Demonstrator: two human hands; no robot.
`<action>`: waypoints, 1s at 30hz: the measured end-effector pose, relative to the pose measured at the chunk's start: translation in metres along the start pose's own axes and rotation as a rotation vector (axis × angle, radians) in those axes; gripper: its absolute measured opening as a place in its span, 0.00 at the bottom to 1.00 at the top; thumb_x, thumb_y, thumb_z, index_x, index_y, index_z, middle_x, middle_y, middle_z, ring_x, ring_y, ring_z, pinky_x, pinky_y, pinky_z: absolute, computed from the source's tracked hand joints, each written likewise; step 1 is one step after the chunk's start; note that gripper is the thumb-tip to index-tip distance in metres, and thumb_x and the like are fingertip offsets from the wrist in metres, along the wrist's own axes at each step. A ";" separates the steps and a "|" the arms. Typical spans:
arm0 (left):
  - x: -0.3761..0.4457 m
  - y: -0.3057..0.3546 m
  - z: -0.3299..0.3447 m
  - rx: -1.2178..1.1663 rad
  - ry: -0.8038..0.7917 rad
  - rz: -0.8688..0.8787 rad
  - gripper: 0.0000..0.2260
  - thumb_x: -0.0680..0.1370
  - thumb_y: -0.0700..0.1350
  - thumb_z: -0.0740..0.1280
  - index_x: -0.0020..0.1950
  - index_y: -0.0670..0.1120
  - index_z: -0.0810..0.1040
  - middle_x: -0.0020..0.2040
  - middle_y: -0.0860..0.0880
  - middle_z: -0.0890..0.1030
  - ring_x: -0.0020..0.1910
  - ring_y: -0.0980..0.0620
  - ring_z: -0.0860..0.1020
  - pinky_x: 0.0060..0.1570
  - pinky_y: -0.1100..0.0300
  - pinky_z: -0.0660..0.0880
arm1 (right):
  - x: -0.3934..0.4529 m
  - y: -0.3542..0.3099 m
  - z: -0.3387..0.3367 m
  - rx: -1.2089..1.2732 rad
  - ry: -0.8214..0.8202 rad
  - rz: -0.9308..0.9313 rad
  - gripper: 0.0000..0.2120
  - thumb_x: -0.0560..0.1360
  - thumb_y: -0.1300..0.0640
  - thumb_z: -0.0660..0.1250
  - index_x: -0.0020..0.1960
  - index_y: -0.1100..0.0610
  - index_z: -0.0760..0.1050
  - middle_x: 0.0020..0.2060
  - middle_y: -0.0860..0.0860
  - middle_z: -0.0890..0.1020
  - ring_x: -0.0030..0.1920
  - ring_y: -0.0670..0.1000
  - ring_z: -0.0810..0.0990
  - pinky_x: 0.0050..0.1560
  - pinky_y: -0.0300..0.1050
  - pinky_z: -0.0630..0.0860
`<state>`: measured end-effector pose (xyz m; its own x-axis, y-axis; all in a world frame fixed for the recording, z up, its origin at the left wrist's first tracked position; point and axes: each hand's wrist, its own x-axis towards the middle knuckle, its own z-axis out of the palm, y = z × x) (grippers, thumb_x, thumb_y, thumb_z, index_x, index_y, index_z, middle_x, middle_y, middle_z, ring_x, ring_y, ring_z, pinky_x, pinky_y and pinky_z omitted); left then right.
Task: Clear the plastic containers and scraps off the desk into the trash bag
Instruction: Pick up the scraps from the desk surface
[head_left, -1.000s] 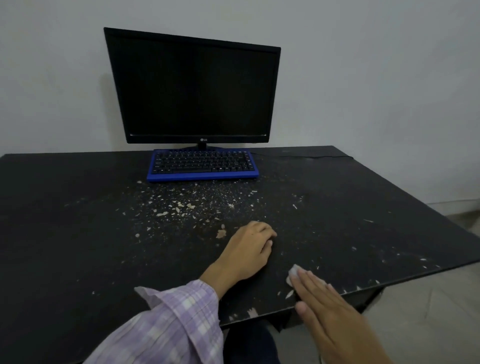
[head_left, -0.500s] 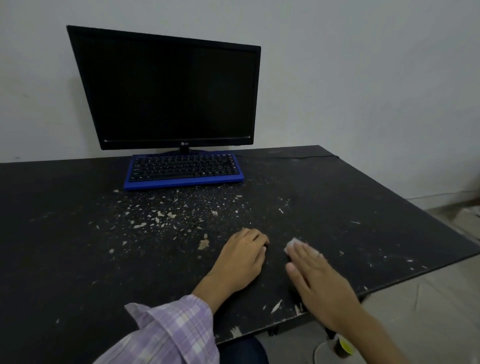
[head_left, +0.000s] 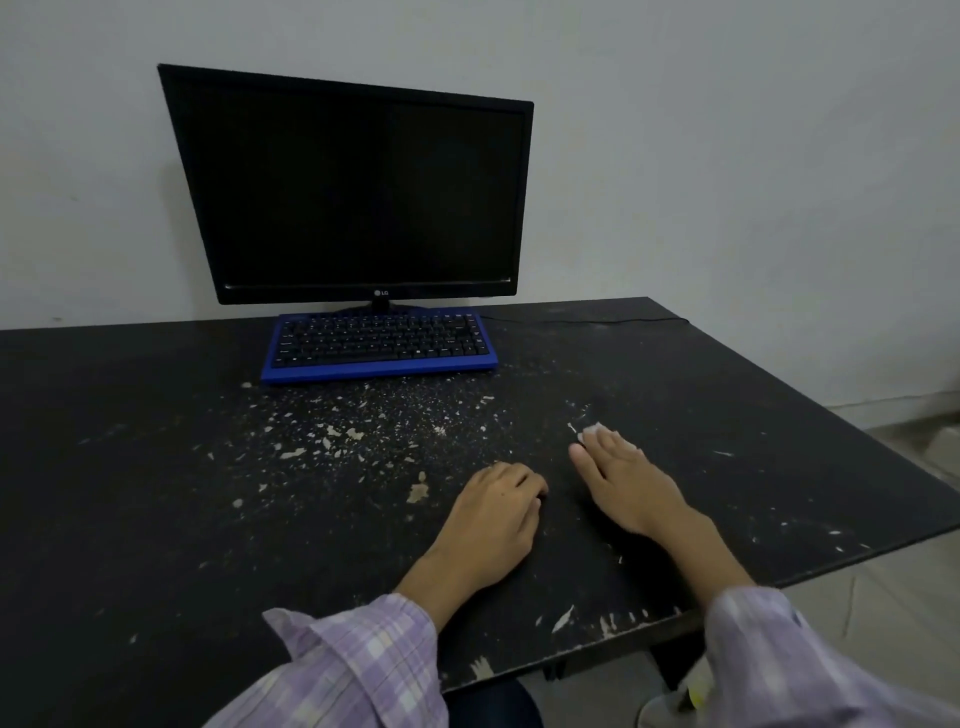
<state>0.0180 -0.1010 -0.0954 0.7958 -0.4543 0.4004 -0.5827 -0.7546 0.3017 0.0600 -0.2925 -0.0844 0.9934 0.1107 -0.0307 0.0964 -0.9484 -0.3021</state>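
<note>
Pale scraps and crumbs (head_left: 332, 431) are scattered over the black desk (head_left: 130, 467) in front of the keyboard. My right hand (head_left: 626, 480) lies flat with straight fingers on a small white tissue (head_left: 594, 430), which peeks out beyond the fingertips. My left hand (head_left: 493, 519) rests on the desk just left of it, fingers curled under and holding nothing that I can see. A larger flake (head_left: 417, 491) lies just left of the left hand. No plastic container or trash bag is in view.
A blue keyboard (head_left: 379, 345) sits at the back of the desk below a dark monitor (head_left: 358, 192). A thin cable (head_left: 587, 321) runs right along the back edge. The desk's front edge (head_left: 571, 660) is chipped. Floor shows at the right.
My right hand has slid forward across the desk with the tissue under it, from the front edge to past the left hand. The left hand has stayed put.
</note>
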 end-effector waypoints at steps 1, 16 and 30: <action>0.001 -0.001 0.000 -0.005 0.006 -0.005 0.11 0.80 0.45 0.56 0.58 0.48 0.75 0.57 0.51 0.76 0.57 0.53 0.73 0.63 0.58 0.67 | 0.011 -0.007 0.003 -0.001 -0.016 -0.010 0.31 0.79 0.37 0.43 0.77 0.52 0.53 0.77 0.50 0.53 0.77 0.50 0.48 0.76 0.52 0.49; 0.048 -0.065 -0.017 0.127 -0.067 -0.198 0.14 0.80 0.47 0.57 0.64 0.46 0.71 0.63 0.48 0.73 0.61 0.52 0.71 0.64 0.56 0.68 | 0.063 -0.024 -0.001 -0.044 -0.083 -0.066 0.32 0.79 0.37 0.44 0.77 0.53 0.51 0.78 0.51 0.51 0.77 0.51 0.47 0.74 0.54 0.49; 0.107 -0.124 -0.012 0.145 -0.051 -0.311 0.17 0.81 0.49 0.56 0.68 0.45 0.68 0.65 0.48 0.71 0.64 0.51 0.68 0.66 0.55 0.66 | 0.184 -0.045 -0.004 0.015 -0.123 -0.052 0.30 0.80 0.38 0.44 0.76 0.53 0.54 0.77 0.54 0.53 0.77 0.55 0.50 0.74 0.57 0.50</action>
<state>0.1734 -0.0506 -0.0789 0.9409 -0.2119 0.2641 -0.2840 -0.9186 0.2748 0.2384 -0.2301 -0.0728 0.9718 0.1960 -0.1310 0.1455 -0.9359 -0.3208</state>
